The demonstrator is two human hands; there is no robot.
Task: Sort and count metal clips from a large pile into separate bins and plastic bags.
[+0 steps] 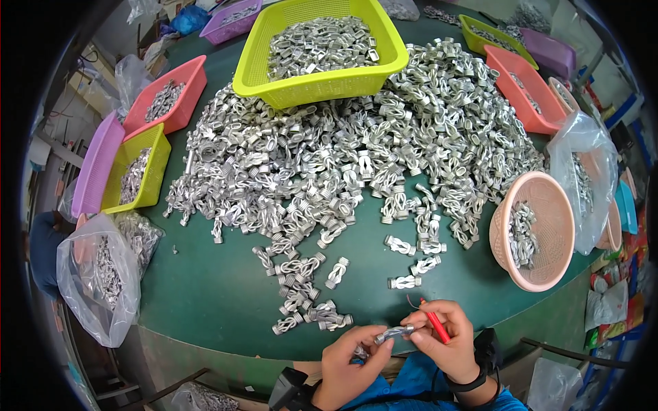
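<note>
Just past the table's near edge, my left hand (353, 361) pinches one end of a silver twisted metal fitting (393, 333). Another metal piece shows partly inside that hand. My right hand (447, 342) has its fingertips at the fitting's other end and also grips a red pen-like tool (434, 320) with a thin curved tip. Several loose fittings (327, 316) lie just beyond my left hand. A big heap of the same fittings (329, 157) covers the middle of the green table (205, 288).
A yellow-green basket (322, 85) of small metal pieces stands on the heap. At right are a pink round basket (533, 233) and a plastic bag (582, 178). Coral tray (168, 103), yellow tray (147, 178) and a plastic bag (99, 274) line the left side.
</note>
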